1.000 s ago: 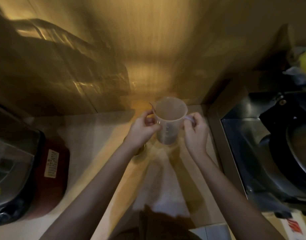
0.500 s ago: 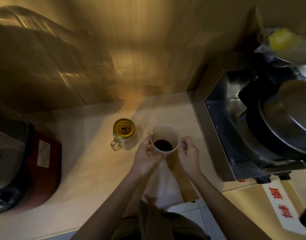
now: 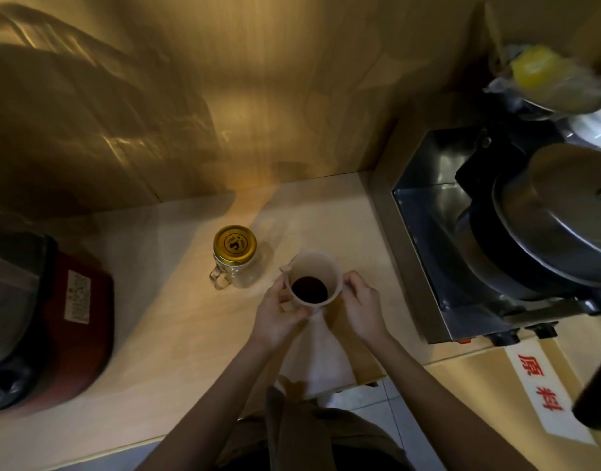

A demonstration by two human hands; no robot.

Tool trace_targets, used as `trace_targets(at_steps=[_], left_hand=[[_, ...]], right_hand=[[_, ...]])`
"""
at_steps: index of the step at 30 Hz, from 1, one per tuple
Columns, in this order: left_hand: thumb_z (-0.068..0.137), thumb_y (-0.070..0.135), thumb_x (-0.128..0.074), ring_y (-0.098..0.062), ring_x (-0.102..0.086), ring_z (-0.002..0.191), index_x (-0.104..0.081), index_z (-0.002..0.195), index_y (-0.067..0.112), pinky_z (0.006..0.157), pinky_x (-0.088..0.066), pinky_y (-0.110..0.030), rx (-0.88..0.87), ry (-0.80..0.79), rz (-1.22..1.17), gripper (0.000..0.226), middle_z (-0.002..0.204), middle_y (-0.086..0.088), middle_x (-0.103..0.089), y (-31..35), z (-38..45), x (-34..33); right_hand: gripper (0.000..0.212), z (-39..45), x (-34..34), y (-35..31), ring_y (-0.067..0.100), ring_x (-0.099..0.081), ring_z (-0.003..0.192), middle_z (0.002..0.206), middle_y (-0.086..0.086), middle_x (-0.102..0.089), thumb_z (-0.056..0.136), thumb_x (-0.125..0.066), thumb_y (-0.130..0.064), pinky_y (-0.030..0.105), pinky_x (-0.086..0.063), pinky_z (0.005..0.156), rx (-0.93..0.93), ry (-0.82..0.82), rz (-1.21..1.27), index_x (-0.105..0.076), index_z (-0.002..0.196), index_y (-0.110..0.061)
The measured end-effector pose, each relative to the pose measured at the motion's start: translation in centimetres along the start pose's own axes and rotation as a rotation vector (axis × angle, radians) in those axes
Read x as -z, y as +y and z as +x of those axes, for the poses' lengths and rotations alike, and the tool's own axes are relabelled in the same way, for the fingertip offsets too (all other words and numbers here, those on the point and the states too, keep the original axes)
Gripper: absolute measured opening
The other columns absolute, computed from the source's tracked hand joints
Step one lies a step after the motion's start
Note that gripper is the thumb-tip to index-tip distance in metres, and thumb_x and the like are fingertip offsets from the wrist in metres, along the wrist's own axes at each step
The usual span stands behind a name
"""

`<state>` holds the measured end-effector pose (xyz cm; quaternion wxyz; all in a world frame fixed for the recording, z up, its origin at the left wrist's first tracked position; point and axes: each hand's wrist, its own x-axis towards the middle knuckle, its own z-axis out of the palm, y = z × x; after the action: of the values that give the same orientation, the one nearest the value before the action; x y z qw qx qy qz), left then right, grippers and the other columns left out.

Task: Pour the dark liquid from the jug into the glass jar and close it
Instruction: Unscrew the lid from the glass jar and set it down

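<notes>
Surface [image 3: 163, 328]: pale wood, running from a wooden back wall to a front edge nearest the person.
Steel appliance [image 3: 435, 232]: boxy, at the right end of the surface, carrying a large round metal lid [image 3: 564, 212].
Red cooker [image 3: 54, 321]: dark lid, white label, at the far left.
Jug [image 3: 314, 278]: pale plastic, upright, spout pointing left toward the jar, dark liquid [image 3: 309, 288] pooled low inside.
Left hand [image 3: 278, 317]: grip closed on the jug's left side and lower rim.
Right hand [image 3: 362, 309]: grip closed on the jug's right side at the handle.
Glass jar [image 3: 236, 266]: handled, clear, standing just left of the jug and apart from it.
Gold lid [image 3: 235, 244]: seated on the jar, dark printed mark.
</notes>
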<state>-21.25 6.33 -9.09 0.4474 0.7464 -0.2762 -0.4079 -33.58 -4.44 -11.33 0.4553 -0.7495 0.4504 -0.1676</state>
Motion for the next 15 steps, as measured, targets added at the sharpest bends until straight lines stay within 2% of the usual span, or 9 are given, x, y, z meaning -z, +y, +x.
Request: trace_targets(at_steps=[2, 4, 5, 7, 9, 11, 15], left_hand=[[0.056, 0.029, -0.072, -0.020, -0.054, 0.105, -0.038, 0.133, 0.023, 0.089, -0.047, -0.037, 0.025, -0.021, 0.007, 0.084, 0.116, 0.004, -0.056, 0.3, -0.1, 0.3], [0.060, 0.023, -0.075, -0.023, -0.052, 0.110, -0.032, 0.137, 0.018, 0.092, -0.046, -0.039, 0.072, -0.042, 0.009, 0.088, 0.126, -0.002, -0.052, 0.5, 0.0, 0.7], [0.065, 0.018, -0.076, -0.025, -0.052, 0.112, -0.031, 0.137, 0.015, 0.092, -0.047, -0.039, 0.102, -0.045, 0.009, 0.086, 0.131, -0.006, -0.049, 0.6, -0.1, 1.0], [0.072, 0.010, -0.071, -0.023, -0.054, 0.107, -0.039, 0.132, 0.010, 0.083, -0.049, -0.033, 0.145, -0.024, -0.010, 0.067, 0.130, -0.010, -0.051, 1.1, -0.1, 2.0], [0.077, 0.007, -0.064, -0.020, -0.058, 0.099, -0.055, 0.115, 0.011, 0.079, -0.048, -0.030, 0.130, 0.014, 0.010, 0.039, 0.115, -0.013, -0.062, 1.7, -0.1, 3.8], [0.078, 0.009, -0.062, -0.020, -0.061, 0.089, -0.063, 0.098, 0.014, 0.081, -0.046, -0.031, 0.062, 0.084, 0.089, 0.020, 0.092, -0.010, -0.068, 2.3, -0.1, 5.6], [0.075, 0.010, -0.064, -0.010, -0.059, 0.075, -0.063, 0.091, 0.020, 0.070, -0.045, -0.022, -0.108, 0.309, 0.158, 0.019, 0.072, 0.002, -0.063, 2.7, 0.3, 8.5]], right_hand=[[0.020, 0.1, 0.3, -0.3, 0.024, -0.054, 0.070, 0.074, 0.014, -0.059, 0.093, -0.043, -0.004, 0.033, -0.040, 0.063, -0.025, -0.014, -0.008, -0.056, 0.079, -0.003], [0.033, 0.3, 0.7, -1.0, 0.029, -0.057, 0.075, 0.079, 0.016, -0.065, 0.090, -0.034, -0.020, 0.039, -0.045, 0.069, -0.033, 0.030, -0.137, -0.061, 0.080, -0.003], [0.038, 0.5, 0.9, -1.5, 0.031, -0.057, 0.080, 0.083, 0.016, -0.066, 0.087, -0.032, -0.024, 0.042, -0.046, 0.074, -0.028, 0.066, -0.207, -0.063, 0.081, -0.003], [0.037, 1.3, 1.1, -2.8, 0.032, -0.055, 0.091, 0.093, 0.016, -0.067, 0.090, -0.034, -0.025, 0.044, -0.046, 0.083, -0.006, 0.123, -0.297, -0.064, 0.089, -0.003], [0.023, 2.3, 0.9, -4.2, 0.030, -0.053, 0.096, 0.098, 0.014, -0.066, 0.094, -0.045, -0.019, 0.044, -0.044, 0.087, 0.069, 0.145, -0.342, -0.063, 0.093, -0.005], [0.015, 3.3, 0.4, -5.9, 0.028, -0.053, 0.095, 0.096, 0.012, -0.064, 0.092, -0.051, -0.016, 0.042, -0.045, 0.086, 0.182, 0.130, -0.383, -0.062, 0.093, -0.006], [0.014, 5.0, -1.4, -9.5, 0.029, -0.053, 0.094, 0.096, 0.015, -0.062, 0.090, -0.056, -0.011, 0.043, -0.045, 0.084, 0.372, 0.020, -0.373, -0.060, 0.098, -0.001]])
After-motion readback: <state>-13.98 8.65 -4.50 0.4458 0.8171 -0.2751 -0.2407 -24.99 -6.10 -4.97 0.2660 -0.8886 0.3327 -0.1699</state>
